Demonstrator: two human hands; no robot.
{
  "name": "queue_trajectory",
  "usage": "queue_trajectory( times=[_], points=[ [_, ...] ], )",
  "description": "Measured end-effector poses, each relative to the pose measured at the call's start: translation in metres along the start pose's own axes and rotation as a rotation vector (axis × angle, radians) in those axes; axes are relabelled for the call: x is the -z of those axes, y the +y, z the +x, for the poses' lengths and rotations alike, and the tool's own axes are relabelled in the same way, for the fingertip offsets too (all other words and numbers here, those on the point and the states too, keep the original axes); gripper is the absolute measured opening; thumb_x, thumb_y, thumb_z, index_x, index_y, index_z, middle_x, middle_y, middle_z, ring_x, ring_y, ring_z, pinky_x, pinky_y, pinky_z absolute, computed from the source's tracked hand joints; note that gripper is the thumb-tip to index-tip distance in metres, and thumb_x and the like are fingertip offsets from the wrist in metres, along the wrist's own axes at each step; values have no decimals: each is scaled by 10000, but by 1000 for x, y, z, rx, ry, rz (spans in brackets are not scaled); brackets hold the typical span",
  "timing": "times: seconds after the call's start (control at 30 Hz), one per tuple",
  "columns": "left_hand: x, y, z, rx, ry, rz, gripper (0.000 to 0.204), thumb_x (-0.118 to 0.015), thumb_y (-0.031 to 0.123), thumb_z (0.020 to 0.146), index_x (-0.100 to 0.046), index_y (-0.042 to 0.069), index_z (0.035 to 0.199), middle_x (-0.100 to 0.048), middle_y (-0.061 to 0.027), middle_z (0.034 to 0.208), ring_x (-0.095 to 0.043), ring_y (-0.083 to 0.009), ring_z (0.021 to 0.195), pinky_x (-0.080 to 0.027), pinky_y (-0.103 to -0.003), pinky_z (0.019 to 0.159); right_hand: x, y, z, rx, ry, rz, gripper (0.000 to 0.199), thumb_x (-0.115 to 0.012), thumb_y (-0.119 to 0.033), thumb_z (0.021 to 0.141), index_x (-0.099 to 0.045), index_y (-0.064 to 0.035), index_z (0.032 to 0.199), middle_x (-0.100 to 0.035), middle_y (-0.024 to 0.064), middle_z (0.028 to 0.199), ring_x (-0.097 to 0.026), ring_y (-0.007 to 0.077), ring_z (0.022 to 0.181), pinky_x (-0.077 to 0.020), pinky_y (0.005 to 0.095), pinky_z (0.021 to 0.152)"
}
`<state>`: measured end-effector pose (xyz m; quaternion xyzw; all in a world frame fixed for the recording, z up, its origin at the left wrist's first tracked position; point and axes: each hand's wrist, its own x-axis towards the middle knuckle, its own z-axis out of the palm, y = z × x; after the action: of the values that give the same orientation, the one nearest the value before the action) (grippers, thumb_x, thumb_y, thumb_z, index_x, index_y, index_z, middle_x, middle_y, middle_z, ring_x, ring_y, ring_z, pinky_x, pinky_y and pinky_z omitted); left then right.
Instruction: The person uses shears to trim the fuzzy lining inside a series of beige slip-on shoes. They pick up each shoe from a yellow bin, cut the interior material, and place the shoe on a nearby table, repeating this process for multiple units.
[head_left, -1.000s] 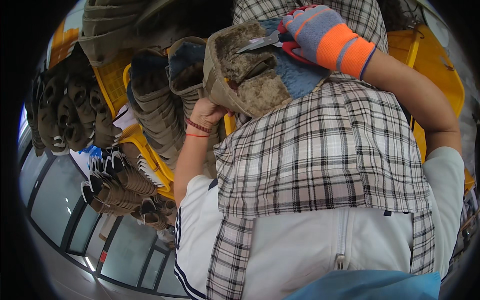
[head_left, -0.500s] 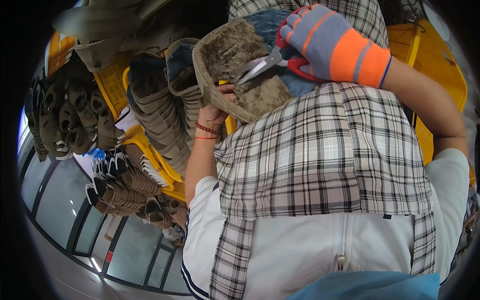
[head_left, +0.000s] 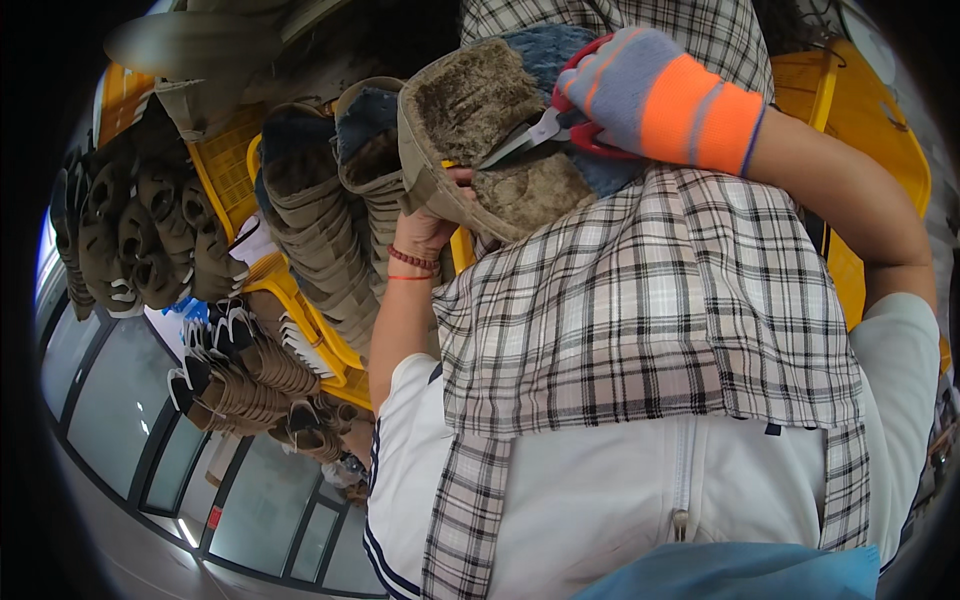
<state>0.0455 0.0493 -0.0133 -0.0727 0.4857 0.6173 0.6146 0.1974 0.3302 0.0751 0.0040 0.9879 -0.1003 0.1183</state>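
Observation:
My right hand, in a grey and orange knit glove, grips red-handled scissors. Their blades lie over the fleece lining of a brown shoe upper, at a gap in the pile, and the tips come near my left fingers. Blue fleece lines the upper's far and right side. My bare left hand holds the upper's lower left rim, with some fingers hidden behind it and fingertips showing inside. The upper rests against my plaid apron.
Stacked brown uppers with blue lining stand left of my left hand, by a yellow plastic crate. More dark brown uppers hang farther left, with a nested pile below. Another yellow container stands at the right.
The scissor blades look closer together than before. The upper has shifted slightly right, and my right hand has moved slightly left. Both hands keep their hold.

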Motion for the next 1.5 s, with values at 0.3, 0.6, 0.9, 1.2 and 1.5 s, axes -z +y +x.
queue_trajectory(
  times=[0.3, 0.6, 0.9, 1.2, 1.5],
  points=[
    [2, 3, 1, -77, -43, 260, 382, -730, 51, 689, -565, -50, 1018, -641, -97, 794, -632, -173, 747, -526, -280, 631, 31, 18, -18, -59, -147, 177, 649, -735, -538, 579, -591, -55, 989, -619, 96, 796, -624, 247, 745, -507, 317, 658],
    [8, 10, -7, -117, -72, 311, 342, -694, 79, 746, -546, -55, 1024, -591, -166, 1002, -627, -198, 823, -549, -327, 684, 32, 13, -1, 7, -280, 144, 562, -693, -519, 656, -608, -83, 1001, -635, 88, 760, -638, 222, 672, -521, 313, 592],
    [12, 17, -3, -67, -117, 396, 415, -664, 124, 786, -502, -59, 1121, -582, -173, 1013, -611, -211, 858, -539, -349, 729, 35, 14, 13, -2, -488, 165, 555, -667, -552, 648, -616, -77, 930, -632, 111, 748, -629, 260, 683, -500, 343, 594],
    [-1, 15, -16, -215, 181, 237, 400, -686, 33, 723, -541, -2, 1094, -606, -91, 975, -595, -180, 791, -514, -306, 650, 46, 23, -5, -71, -165, 220, 634, -694, -568, 622, -595, -58, 986, -634, 107, 781, -634, 255, 724, -505, 323, 624],
    [-173, 112, -53, -518, 301, 1351, 160, -557, 68, 686, -626, -23, 799, -611, -91, 705, -589, -186, 632, -464, -274, 599, 37, 57, -52, -543, 179, 1420, 390, -514, -372, 875, -571, -9, 1003, -610, 34, 753, -481, 36, 512, -357, 173, 431]
  ],
)
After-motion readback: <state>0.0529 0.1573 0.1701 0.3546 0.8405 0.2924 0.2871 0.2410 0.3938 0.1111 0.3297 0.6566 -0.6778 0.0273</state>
